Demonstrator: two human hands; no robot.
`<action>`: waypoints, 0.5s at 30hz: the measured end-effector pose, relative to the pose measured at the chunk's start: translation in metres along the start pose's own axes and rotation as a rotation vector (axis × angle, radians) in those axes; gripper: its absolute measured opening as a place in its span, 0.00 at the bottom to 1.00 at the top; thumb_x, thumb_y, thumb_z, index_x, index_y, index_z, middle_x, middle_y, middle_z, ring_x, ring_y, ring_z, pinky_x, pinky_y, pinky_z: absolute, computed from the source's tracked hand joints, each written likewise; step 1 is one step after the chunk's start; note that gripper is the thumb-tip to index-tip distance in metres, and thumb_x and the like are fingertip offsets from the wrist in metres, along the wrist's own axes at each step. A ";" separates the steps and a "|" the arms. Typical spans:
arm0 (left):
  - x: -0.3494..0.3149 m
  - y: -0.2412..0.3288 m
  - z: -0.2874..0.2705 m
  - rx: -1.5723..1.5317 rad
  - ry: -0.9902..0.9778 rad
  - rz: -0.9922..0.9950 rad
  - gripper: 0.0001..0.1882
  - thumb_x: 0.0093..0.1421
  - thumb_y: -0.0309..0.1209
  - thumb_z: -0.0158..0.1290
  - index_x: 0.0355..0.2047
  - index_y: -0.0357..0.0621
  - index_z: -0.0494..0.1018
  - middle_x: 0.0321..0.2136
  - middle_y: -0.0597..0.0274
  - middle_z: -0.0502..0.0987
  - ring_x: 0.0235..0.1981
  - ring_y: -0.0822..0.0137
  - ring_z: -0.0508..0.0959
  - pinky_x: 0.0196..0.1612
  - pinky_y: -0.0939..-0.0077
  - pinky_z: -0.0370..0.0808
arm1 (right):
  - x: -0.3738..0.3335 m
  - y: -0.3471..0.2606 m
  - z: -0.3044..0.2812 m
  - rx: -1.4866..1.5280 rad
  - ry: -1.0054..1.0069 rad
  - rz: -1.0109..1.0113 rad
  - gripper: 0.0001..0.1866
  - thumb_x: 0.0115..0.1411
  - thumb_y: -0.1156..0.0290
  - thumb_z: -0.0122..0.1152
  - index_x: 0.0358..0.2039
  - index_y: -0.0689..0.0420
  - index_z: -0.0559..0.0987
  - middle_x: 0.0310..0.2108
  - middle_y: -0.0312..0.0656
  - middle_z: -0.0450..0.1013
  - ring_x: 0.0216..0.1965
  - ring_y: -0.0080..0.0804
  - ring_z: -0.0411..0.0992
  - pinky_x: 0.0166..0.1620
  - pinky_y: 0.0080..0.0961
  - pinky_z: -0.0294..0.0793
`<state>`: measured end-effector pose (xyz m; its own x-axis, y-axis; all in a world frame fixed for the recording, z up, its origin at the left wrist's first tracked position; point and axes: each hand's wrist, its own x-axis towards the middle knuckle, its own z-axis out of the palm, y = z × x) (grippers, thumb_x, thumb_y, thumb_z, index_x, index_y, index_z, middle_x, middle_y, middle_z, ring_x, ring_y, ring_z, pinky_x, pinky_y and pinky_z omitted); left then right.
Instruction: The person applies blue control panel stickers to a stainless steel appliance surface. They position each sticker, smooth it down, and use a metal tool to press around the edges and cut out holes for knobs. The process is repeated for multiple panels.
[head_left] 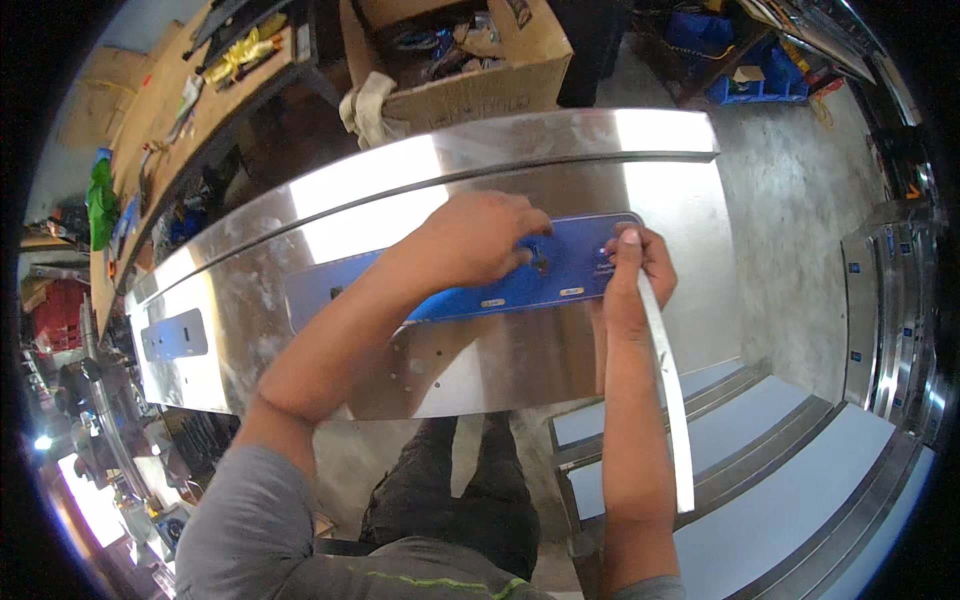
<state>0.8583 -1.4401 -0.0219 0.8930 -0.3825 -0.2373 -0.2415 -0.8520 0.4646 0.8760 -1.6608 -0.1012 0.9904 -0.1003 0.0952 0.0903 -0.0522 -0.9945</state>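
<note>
A large shiny sheet-metal panel (480, 360) lies in front of me, with a long blue label plate (590, 280) set on its face. Over the blue plate, my left hand (485, 240) is bent down beside a small dark opening. A gap shows between its thumb and forefinger, with nothing plainly held there. At the plate's right end, my right hand (642, 265) pinches one end of a long flat white strip (672, 410). The strip hangs down along my right forearm. Further left on the metal is a smaller blue plate (174, 336).
Beyond the panel stands an open cardboard box (470, 98) of mixed items, a cloth on its corner. A wooden workbench (150, 130) with tools runs along the left. Metal panels with pale blue faces (770, 430) lie low at the right. Blue bins (765, 80) sit far right.
</note>
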 end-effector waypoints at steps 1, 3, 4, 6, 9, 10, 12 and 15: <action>-0.008 -0.001 -0.001 -0.038 0.026 -0.081 0.22 0.54 0.33 0.61 0.51 0.46 0.75 0.44 0.48 0.79 0.47 0.47 0.79 0.52 0.54 0.75 | -0.002 0.000 0.002 0.024 -0.006 -0.010 0.14 0.66 0.62 0.63 0.40 0.62 0.81 0.30 0.37 0.78 0.31 0.20 0.72 0.38 0.18 0.71; -0.024 -0.001 0.001 -0.119 0.120 -0.183 0.23 0.52 0.32 0.63 0.50 0.46 0.76 0.46 0.48 0.78 0.49 0.47 0.78 0.53 0.55 0.74 | -0.001 0.000 0.003 0.025 -0.005 -0.063 0.09 0.64 0.71 0.63 0.41 0.62 0.81 0.34 0.40 0.79 0.36 0.22 0.74 0.42 0.19 0.74; -0.029 0.002 0.005 -0.161 0.189 -0.195 0.24 0.51 0.31 0.64 0.50 0.46 0.76 0.47 0.49 0.78 0.50 0.47 0.77 0.54 0.55 0.74 | -0.002 -0.001 0.002 -0.027 -0.001 -0.058 0.08 0.62 0.74 0.62 0.41 0.63 0.81 0.35 0.40 0.78 0.36 0.24 0.74 0.43 0.22 0.74; -0.035 0.010 0.016 -0.152 0.305 -0.196 0.25 0.48 0.30 0.65 0.49 0.46 0.77 0.48 0.51 0.77 0.52 0.47 0.76 0.54 0.56 0.74 | -0.001 -0.001 0.003 -0.085 -0.003 -0.097 0.08 0.60 0.78 0.61 0.40 0.64 0.80 0.36 0.41 0.77 0.37 0.25 0.74 0.44 0.25 0.75; -0.032 0.018 0.033 -0.046 0.395 -0.190 0.26 0.45 0.29 0.66 0.48 0.46 0.77 0.49 0.54 0.75 0.53 0.48 0.74 0.54 0.56 0.73 | 0.004 -0.006 0.002 -0.108 -0.089 -0.145 0.09 0.59 0.81 0.58 0.41 0.64 0.79 0.37 0.42 0.78 0.38 0.25 0.75 0.45 0.24 0.75; -0.031 0.018 0.036 -0.043 0.402 -0.202 0.25 0.44 0.29 0.67 0.47 0.47 0.77 0.49 0.55 0.74 0.52 0.48 0.73 0.54 0.56 0.73 | 0.007 -0.011 0.000 -0.118 -0.164 -0.112 0.10 0.59 0.82 0.58 0.41 0.64 0.79 0.38 0.43 0.78 0.38 0.26 0.75 0.45 0.23 0.76; -0.028 0.014 0.038 -0.033 0.415 -0.205 0.24 0.44 0.30 0.67 0.44 0.47 0.78 0.48 0.55 0.74 0.52 0.49 0.73 0.54 0.55 0.72 | 0.012 -0.019 -0.004 -0.107 -0.344 -0.052 0.10 0.58 0.83 0.57 0.42 0.64 0.79 0.38 0.44 0.78 0.38 0.26 0.76 0.45 0.23 0.76; -0.024 0.006 0.036 -0.043 0.414 -0.179 0.20 0.45 0.30 0.66 0.41 0.46 0.79 0.47 0.56 0.74 0.51 0.52 0.73 0.53 0.55 0.71 | 0.019 -0.030 -0.005 -0.065 -0.608 0.027 0.12 0.58 0.84 0.56 0.42 0.64 0.78 0.39 0.45 0.78 0.38 0.26 0.76 0.43 0.22 0.76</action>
<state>0.8218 -1.4487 -0.0444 0.9981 -0.0475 0.0400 -0.0609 -0.8726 0.4846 0.8912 -1.6660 -0.0697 0.8761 0.4819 0.0095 0.0768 -0.1200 -0.9898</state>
